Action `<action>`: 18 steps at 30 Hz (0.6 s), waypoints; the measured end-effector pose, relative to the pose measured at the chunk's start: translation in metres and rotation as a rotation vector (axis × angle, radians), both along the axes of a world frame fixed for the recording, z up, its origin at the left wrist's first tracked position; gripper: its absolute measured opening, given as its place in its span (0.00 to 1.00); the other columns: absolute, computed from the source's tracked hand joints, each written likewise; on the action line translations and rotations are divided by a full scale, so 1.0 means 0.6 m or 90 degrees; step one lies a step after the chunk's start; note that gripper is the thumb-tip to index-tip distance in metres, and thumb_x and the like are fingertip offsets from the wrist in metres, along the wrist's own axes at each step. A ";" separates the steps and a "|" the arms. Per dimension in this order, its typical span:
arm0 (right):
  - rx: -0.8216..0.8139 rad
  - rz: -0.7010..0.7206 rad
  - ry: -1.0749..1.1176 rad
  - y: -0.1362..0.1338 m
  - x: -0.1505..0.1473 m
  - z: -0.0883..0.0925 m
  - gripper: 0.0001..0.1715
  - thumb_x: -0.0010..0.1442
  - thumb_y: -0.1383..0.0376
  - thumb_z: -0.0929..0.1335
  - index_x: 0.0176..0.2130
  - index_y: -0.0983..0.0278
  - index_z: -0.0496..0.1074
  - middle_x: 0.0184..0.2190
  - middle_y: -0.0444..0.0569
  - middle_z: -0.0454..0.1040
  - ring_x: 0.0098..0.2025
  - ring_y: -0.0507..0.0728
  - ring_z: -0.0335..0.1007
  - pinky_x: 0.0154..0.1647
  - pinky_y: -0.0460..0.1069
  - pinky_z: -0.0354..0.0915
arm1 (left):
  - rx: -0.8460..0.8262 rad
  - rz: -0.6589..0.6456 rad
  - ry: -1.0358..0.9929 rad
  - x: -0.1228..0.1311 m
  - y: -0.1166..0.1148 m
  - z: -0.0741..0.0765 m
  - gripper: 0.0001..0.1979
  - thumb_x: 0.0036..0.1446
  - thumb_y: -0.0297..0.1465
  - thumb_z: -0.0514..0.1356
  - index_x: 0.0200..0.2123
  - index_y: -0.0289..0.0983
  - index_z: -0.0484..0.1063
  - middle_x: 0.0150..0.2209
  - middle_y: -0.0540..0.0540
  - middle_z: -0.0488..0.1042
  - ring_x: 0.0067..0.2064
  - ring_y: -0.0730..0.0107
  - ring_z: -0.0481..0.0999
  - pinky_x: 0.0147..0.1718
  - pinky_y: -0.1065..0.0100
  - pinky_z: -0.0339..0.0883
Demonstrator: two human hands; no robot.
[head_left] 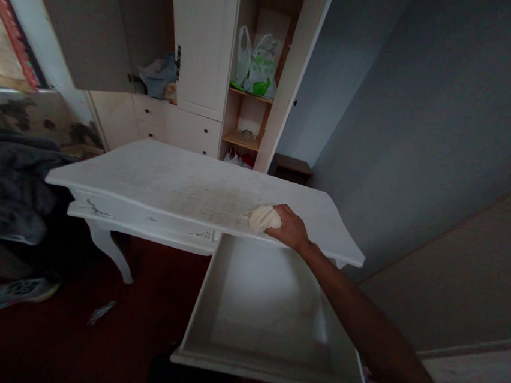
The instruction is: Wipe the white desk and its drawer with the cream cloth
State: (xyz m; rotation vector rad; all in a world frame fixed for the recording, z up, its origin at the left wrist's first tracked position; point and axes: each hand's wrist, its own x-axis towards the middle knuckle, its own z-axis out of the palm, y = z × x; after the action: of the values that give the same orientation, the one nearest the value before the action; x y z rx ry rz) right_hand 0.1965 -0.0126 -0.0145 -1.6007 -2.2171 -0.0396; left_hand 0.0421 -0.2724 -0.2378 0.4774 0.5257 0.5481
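My right hand [292,227] reaches over the pulled-out drawer and presses a bunched cream cloth [264,218] on the top of a white table [167,168], close to its front edge. The fingers are wrapped round the cloth. Grey smudges mark the tabletop just left of the cloth. Below my forearm, the drawer [267,301] stands far out, and its bare inside shows. A second, shut drawer [145,214] with ornate trim sits at the table's left. My left hand does not show.
A white wardrobe [202,36] with open doors stands behind, plastic bags [262,66] on its shelf. A dark grey heap of fabric [7,185] lies at left, above a shoe [10,294] on the red floor [134,324]. A grey wall [425,123] closes off the right.
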 end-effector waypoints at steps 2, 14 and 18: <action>0.027 0.054 0.013 -0.039 0.002 -0.010 0.30 0.48 0.60 0.75 0.51 0.61 0.70 0.52 0.52 0.73 0.50 0.62 0.72 0.50 0.55 0.69 | 0.002 0.011 -0.009 0.006 0.000 -0.012 0.18 0.63 0.38 0.61 0.54 0.38 0.70 0.52 0.42 0.73 0.50 0.60 0.75 0.45 0.55 0.74; 0.107 0.111 0.203 -0.156 -0.090 -0.079 0.33 0.51 0.60 0.74 0.56 0.61 0.69 0.56 0.55 0.72 0.57 0.62 0.70 0.56 0.54 0.69 | 0.034 0.078 -0.081 0.032 -0.003 -0.029 0.24 0.46 0.48 0.70 0.36 0.32 0.80 0.32 0.41 0.80 0.25 0.71 0.74 0.25 0.70 0.64; 0.034 0.061 0.163 -0.123 -0.163 -0.064 0.35 0.53 0.56 0.74 0.58 0.61 0.69 0.58 0.56 0.69 0.58 0.63 0.68 0.58 0.56 0.67 | 0.032 0.046 -0.058 0.018 -0.001 -0.012 0.27 0.48 0.49 0.70 0.40 0.32 0.79 0.34 0.39 0.80 0.27 0.71 0.75 0.28 0.68 0.66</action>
State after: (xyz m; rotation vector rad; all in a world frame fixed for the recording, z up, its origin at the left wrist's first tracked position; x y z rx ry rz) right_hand 0.0989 -0.0862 -0.0527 -1.3850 -2.0727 0.1252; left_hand 0.0528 -0.2729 -0.2452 0.4796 0.4452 0.6509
